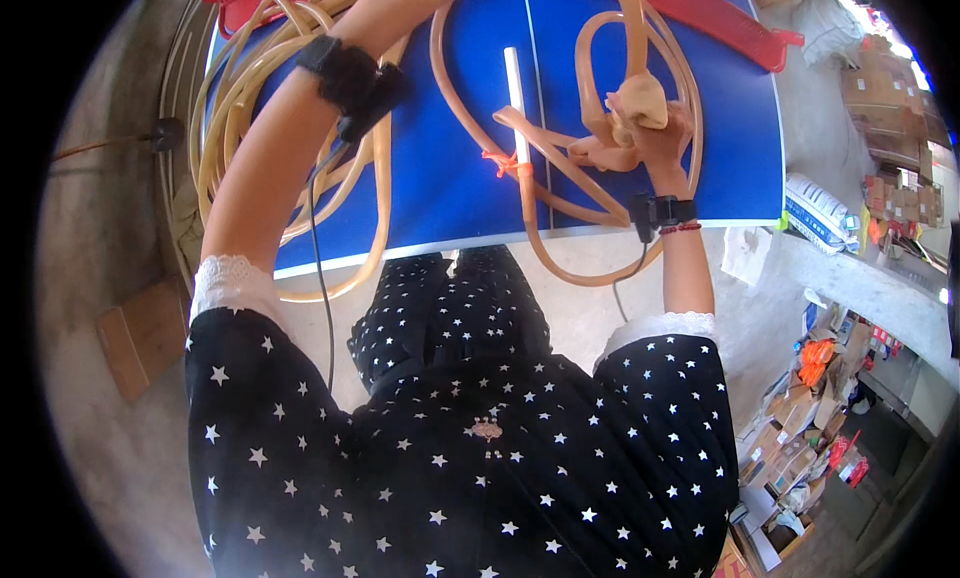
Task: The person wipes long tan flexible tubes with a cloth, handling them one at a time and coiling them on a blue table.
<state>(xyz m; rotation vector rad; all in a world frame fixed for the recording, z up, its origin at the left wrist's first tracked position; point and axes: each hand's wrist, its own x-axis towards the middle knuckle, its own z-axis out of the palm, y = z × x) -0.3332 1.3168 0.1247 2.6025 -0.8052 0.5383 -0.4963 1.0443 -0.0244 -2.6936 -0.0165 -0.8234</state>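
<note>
My right hand (640, 138) is closed around a tan rubber tube (628, 38), whose bunched, folded part shows at the fingers. Loops of the same tubing curl around that hand on the blue tabletop (480, 23). To its left lies a white rod (513, 83), its near end meeting a tan tube with an orange tie (510, 165) knotted at the joint. My left forearm (255, 178) reaches up past a large coil of tan tubing (225, 128); the left hand itself is beyond the top edge.
A long red plastic tray (690, 8) runs along the table's far side. Some tube loops hang over the near edge. Cords trail from both wrist straps. At the right are a white-and-blue sack (818, 213), cardboard boxes (880, 88) and piled goods; a brown board (150, 338) leans at the left.
</note>
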